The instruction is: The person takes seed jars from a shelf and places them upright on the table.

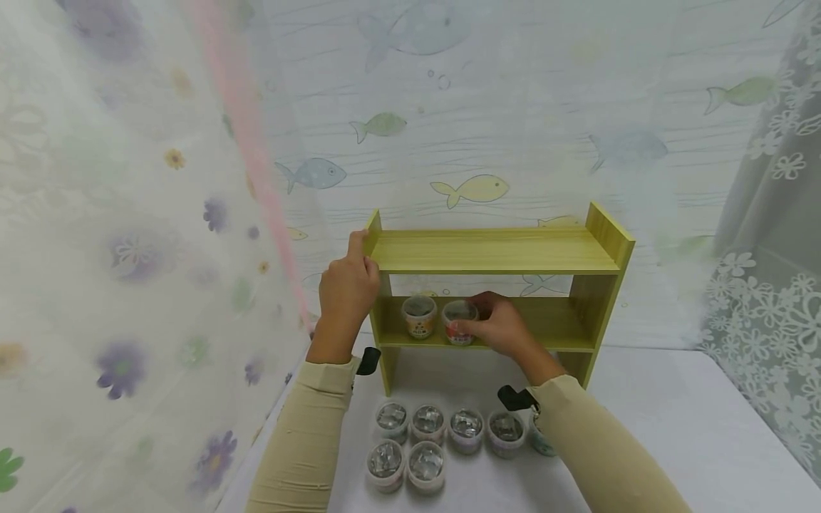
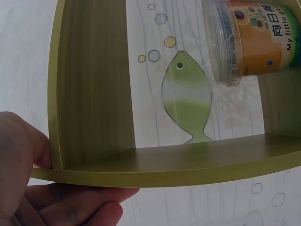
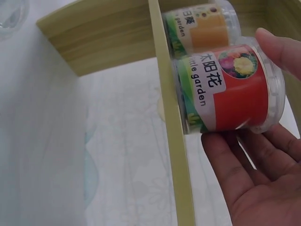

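Note:
My left hand [image 1: 349, 285] grips the left side panel of a yellow-green wooden shelf [image 1: 494, 249]. In the left wrist view, the thumb and the fingers [image 2: 70, 202] lie on opposite sides of that panel. My right hand [image 1: 503, 328] holds a clear-lidded plastic cup with a red label [image 3: 240, 92] between thumb and fingers. This cup is upright at the front edge of the middle board [image 1: 545, 324]. To its left stands a similar cup with an orange label [image 1: 420, 317], on the same board.
Several lidded cups [image 1: 426, 463] stand in two rows on the white-covered table [image 1: 680, 406] before the shelf. My right forearm partly hides one cup [image 1: 541, 442]. Behind the shelf hangs a fish-patterned curtain [image 1: 513, 107], with a flowered curtain [image 1: 141, 285] at the left.

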`<state>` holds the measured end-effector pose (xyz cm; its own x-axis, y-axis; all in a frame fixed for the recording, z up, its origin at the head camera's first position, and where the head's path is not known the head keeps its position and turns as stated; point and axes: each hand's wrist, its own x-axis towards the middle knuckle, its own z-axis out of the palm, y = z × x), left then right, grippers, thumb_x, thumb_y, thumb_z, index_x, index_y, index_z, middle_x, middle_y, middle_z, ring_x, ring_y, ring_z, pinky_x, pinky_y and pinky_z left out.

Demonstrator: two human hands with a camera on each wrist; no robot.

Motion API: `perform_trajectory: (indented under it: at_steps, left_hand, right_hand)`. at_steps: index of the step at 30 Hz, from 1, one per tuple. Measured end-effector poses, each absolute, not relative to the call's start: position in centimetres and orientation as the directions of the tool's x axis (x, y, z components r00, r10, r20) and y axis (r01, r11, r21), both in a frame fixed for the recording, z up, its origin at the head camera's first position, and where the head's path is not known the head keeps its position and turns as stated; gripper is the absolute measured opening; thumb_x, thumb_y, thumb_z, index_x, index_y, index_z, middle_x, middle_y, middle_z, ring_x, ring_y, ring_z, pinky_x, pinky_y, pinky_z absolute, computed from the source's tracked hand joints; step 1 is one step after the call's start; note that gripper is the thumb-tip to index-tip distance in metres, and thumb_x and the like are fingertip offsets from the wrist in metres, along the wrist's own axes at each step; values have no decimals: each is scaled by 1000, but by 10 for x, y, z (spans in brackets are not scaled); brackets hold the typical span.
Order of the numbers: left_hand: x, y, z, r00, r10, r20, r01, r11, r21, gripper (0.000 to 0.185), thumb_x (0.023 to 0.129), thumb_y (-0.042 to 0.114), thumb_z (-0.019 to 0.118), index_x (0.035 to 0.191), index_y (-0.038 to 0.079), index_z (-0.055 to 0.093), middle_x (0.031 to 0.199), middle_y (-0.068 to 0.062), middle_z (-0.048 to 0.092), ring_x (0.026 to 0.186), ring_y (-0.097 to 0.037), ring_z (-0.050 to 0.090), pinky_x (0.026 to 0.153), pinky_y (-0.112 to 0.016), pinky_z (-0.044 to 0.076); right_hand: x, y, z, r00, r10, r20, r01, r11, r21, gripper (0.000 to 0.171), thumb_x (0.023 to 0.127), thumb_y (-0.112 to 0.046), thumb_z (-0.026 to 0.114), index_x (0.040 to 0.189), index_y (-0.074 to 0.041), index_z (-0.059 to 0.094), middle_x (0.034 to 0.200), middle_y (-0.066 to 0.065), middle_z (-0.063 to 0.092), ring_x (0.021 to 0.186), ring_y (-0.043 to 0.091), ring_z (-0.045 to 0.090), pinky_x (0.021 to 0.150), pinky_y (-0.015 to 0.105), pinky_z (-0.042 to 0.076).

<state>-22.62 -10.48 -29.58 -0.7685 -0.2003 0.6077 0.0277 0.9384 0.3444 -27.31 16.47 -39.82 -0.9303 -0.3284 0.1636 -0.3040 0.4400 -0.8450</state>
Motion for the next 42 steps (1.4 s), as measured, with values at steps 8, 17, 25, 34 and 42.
perform_trajectory:
  at_steps: [8,17,25,34,42]
  left_hand:
    - [-227,-105,-296,-767,-198,610,32,938,346,46,102,18,51,147,19,47,53,-8,51,41,-24,47,39,-34,37]
    - [-227,-105,-298,-774,-200,601,29,936,350,46,102,19,49,148,20,47,52,-8,50,41,-24,46,39,-33,36]
    - [-226,-105,-298,-776,-203,597,30,934,356,47,102,18,49,149,20,46,51,-8,49,41,-23,45,39,-34,35]
    - [-225,-105,-297,-776,-199,599,38,933,358,46,102,19,48,148,19,47,52,-8,50,41,-24,46,39,-34,35]
    - [-226,-106,-298,-769,-194,609,40,936,349,46,103,19,47,148,20,46,52,-8,49,42,-25,45,40,-34,35]
  right_hand:
    - [-267,169,-396,-926,-347,147,-297,429,-853,72,82,-46,86,138,-9,61,125,12,67,110,28,65,84,41,57]
    - [-261,171,-396,-927,-352,132,-275,394,-877,69,82,-41,87,136,-7,61,122,13,68,107,26,67,80,38,58]
    - [-254,171,-397,-923,-352,157,-285,348,-893,65,79,-34,90,130,-4,63,116,14,71,103,26,68,80,37,58]
    - [-242,177,-399,-935,-305,182,-298,393,-870,64,77,-36,92,126,-5,65,116,13,70,107,27,66,83,36,55]
    - [-227,184,-402,-935,-292,202,-307,382,-871,64,71,-40,95,121,-12,68,112,7,72,106,24,66,81,35,55]
